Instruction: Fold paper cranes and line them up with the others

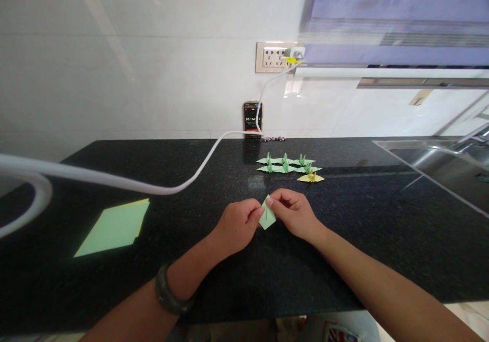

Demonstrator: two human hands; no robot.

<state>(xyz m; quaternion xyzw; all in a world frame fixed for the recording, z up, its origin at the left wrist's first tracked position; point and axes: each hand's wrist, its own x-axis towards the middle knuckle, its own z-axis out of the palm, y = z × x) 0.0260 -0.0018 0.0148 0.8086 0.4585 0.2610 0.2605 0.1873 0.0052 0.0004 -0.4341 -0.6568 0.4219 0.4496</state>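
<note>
Between my two hands, a small piece of folded green origami paper (269,218) is held just above the dark countertop, pointed at its top and bottom. My left hand (239,225) pinches its left edge with thumb and fingers. At the upper right edge, my right hand (294,212) grips the same paper, its thumb near the top point. Beyond the hands stand several green paper cranes (286,164) in two rows, with one yellow paper crane (311,177) in front of them at the right. The undersides of the fingers are hidden.
A stack of green and yellow paper sheets (114,228) lies at the left on the black countertop (214,291). A white cable (206,161) arcs across from the left. The phone (252,120) leans against the tiled wall. At the right is a metal sink (439,168).
</note>
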